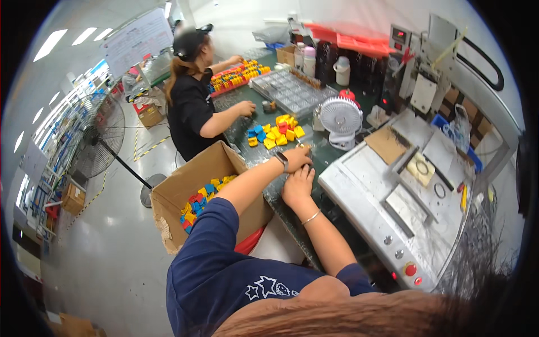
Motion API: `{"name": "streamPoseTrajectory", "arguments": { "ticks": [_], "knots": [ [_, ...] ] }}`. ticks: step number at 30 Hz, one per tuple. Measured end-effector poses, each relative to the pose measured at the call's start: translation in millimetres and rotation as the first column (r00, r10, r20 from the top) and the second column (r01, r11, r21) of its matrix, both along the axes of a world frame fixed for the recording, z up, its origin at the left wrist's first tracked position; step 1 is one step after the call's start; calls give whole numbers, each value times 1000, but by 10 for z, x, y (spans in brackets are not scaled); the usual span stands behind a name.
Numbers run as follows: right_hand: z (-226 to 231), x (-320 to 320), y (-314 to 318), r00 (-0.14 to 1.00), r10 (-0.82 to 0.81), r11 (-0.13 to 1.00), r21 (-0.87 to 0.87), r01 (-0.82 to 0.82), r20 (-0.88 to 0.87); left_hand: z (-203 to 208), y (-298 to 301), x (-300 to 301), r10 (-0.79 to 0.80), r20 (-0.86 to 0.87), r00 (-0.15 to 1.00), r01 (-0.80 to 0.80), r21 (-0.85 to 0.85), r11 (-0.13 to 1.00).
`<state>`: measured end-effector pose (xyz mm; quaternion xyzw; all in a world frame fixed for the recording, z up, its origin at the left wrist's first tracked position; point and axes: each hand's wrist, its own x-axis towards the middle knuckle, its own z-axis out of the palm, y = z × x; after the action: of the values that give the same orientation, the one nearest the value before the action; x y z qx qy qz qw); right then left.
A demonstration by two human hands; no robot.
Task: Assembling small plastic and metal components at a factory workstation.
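My left hand (pixel 296 158), with a dark band on its wrist, is over the edge of the dark green worktable (pixel 238 145). Its fingers are curled in, and a small yellowish bit shows at their tips. Close against it is my right hand (pixel 298 185), a thin bracelet on the wrist and the fingers bent together. What either hand grips is too small and hidden to name. Just beyond them lies a loose pile of small yellow, blue and red plastic pieces (pixel 275 133). Under my left forearm stands an open cardboard box (pixel 163 199) holding more such pieces (pixel 203 201).
A white fan (pixel 341 119) stands beyond my hands, near a clear compartment tray (pixel 287 90). To the right is a pale machine bed (pixel 359 171) with a red button (pixel 410 270). At far left a co-worker (pixel 193 104) reaches toward a red tray of pieces (pixel 238 77).
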<state>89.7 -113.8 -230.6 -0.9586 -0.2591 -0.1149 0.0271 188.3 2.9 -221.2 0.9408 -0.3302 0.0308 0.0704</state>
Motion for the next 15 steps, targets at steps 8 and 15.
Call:
{"name": "streamPoseTrajectory", "arguments": {
  "ticks": [8,15],
  "knots": [
    [114,-41,-99,1000,22,999,42,-22,-8,22,-28,-96,-159,391,906,193,-50,980],
    [137,-19,-83,979,-53,971,238,4,196,275,47,-355,263,136,955,-193,-389,901]
  ]
}}
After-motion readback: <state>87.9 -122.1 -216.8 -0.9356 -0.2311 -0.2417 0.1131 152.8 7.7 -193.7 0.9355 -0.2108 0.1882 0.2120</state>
